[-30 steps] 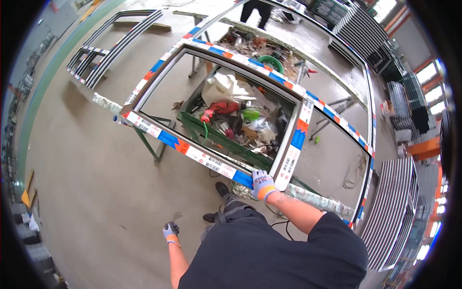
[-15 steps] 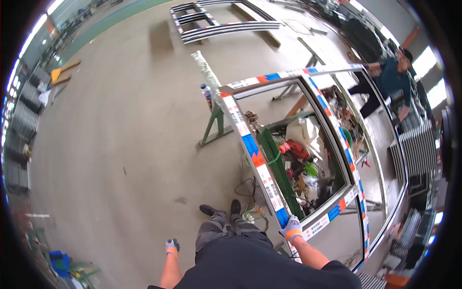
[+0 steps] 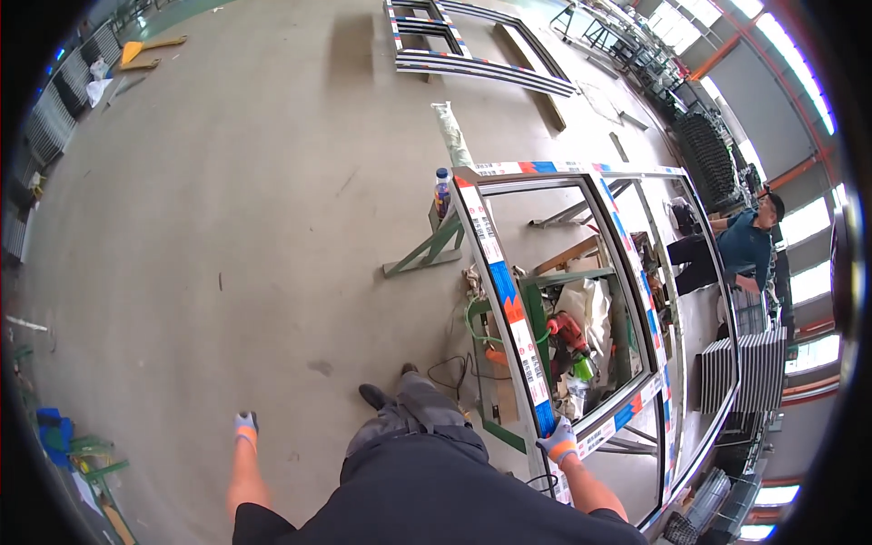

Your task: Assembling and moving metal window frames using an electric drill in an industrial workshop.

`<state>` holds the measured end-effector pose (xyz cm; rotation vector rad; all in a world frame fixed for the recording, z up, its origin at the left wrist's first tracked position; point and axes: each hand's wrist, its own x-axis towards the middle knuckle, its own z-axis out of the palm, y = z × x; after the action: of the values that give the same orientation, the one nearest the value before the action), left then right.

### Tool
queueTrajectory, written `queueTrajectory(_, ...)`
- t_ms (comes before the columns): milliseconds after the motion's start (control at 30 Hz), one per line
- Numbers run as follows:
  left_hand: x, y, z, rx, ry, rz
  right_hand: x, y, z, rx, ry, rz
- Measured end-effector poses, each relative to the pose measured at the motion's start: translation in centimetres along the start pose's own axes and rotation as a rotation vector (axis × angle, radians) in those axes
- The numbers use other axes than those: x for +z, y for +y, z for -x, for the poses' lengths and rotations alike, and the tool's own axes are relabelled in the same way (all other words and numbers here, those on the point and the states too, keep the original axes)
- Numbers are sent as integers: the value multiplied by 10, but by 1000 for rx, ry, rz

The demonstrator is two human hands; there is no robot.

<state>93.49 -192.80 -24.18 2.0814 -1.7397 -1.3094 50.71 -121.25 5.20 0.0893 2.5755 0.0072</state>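
A large window frame (image 3: 610,192), wrapped in white, blue and red protective tape, stretches across the right side. My right hand (image 3: 560,441), in a grey and orange glove, is closed around its near left member, close to a joint; the fingers' undersides are hidden. Away from the frame, my left hand (image 3: 245,424) hangs low over the floor, wearing a matching glove. Its fingers look curled, with nothing visible in them. Through the frame's opening I see a red power drill (image 3: 568,331) among cluttered things beneath.
A green trestle (image 3: 429,250) supports the frame's far left corner beside a bottle (image 3: 442,193). Another frame (image 3: 472,64) lies farther off. At the right stand a person (image 3: 747,243) and stacked profiles (image 3: 758,371). A yellow pallet jack (image 3: 136,53) is far left.
My view has swung, and the window frame sits lower and steeper in it. My left hand has moved out to the left. My right hand keeps its hold on the frame.
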Motion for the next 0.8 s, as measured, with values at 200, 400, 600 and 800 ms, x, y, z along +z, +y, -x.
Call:
queueTrajectory(200, 27, 219, -123, 445, -25, -306, -86, -82, -52, -53, 56, -9)
queueTrajectory(400, 46, 444, -196, 467, -1, -603, -159, -177, -125, -70, 28, -20)
queueTrajectory(600, 75, 566, -249, 337, -8, -727, -239, -310, -206, -68, 96, 0)
queueTrajectory(800, 96, 625, -328, 175, -25, -863, -315, -466, -351, -60, 27, -56)
